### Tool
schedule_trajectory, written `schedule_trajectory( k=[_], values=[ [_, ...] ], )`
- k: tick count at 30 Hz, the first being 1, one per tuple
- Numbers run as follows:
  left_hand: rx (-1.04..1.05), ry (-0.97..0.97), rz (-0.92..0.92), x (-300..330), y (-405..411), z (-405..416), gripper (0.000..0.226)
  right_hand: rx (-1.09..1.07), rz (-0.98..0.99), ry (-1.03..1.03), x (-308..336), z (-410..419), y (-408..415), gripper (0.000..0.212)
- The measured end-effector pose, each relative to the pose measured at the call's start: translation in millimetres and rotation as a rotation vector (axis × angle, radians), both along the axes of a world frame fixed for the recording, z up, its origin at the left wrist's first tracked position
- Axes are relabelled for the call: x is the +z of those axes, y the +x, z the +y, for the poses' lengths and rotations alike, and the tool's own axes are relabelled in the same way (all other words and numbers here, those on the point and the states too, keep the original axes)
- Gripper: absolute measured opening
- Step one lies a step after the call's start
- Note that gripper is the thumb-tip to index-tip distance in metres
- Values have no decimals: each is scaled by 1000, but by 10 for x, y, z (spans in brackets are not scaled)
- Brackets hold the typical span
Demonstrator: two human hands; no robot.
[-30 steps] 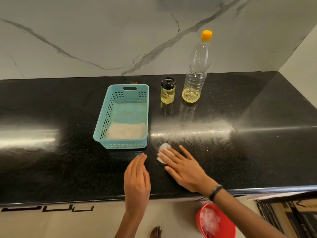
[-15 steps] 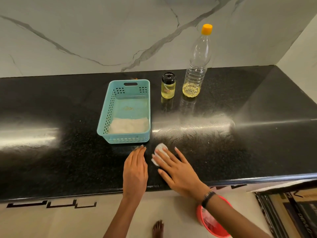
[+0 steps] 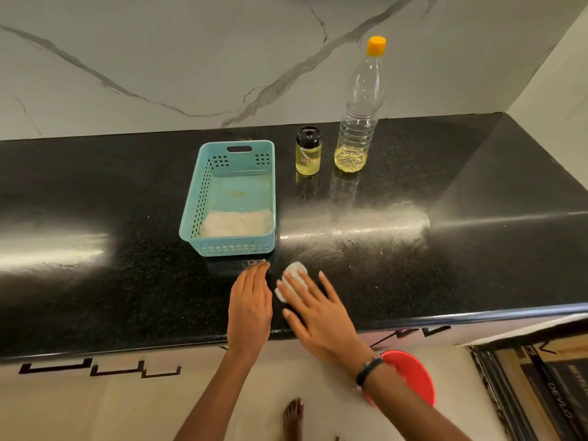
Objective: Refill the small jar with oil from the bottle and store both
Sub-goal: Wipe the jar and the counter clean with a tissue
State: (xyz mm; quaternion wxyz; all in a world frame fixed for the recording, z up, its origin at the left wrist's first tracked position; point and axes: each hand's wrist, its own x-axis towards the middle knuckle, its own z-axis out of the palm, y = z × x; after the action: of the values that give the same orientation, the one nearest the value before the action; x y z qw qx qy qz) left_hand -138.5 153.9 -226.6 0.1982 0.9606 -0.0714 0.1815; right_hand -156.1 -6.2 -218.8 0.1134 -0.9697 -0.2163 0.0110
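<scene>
Jar (image 3: 308,151) looks full and capped, bottle (image 3: 361,109) capped too; both not yet in basket (image 3: 194,198). Left hand (image 3: 249,305) flat, holding nothing; right hand (image 3: 318,310) flat, pressing tissue (image 3: 294,270).

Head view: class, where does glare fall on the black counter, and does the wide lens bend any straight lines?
Head view: two bright glare bands lie across the counter, one at far left, one running from the basket rightward below the jar and bottle; both reflect faintly in the polish; the counter's front edge bows, showing wide-angle distortion.
</scene>
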Motion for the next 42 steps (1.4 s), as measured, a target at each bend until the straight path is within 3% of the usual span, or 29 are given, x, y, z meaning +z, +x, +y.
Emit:
schedule_trajectory(
  k=[4,8,13,17,20,25,29,33,37,42],
  values=[
    [-20,58,12,-18,3,17,39,96,-16,-10,25,-307,-426,52],
    [-12,38,-3,-51,6,33,36,-6,-49,-43,14,-693,-397,53],
    [-27,75,-14,-15,-5,23,37,-149,-18,10,10,-327,-139,52],
    [-50,89,-6,-11,-9,37,39,-77,-9,35,22,-147,-393,53],
    [-49,62,-4,-9,-15,30,38,-45,-44,27,35,-453,-680,52],
    [-61,72,-6,-9,-17,32,39,-252,-70,-33,-62,-1119,-618,49],
    [-51,68,-19,5,-35,31,40,-384,-15,16,-35,-928,-322,53],
    [-74,66,-39,34,-34,2,38,-292,-30,65,-14,-685,-358,53],
    [-88,52,-42,30,-31,1,37,-181,-113,13,-55,-978,-696,51],
    [-93,45,-34,11,-24,10,38,-345,-93,-45,-64,-1500,-681,50]
  ],
)
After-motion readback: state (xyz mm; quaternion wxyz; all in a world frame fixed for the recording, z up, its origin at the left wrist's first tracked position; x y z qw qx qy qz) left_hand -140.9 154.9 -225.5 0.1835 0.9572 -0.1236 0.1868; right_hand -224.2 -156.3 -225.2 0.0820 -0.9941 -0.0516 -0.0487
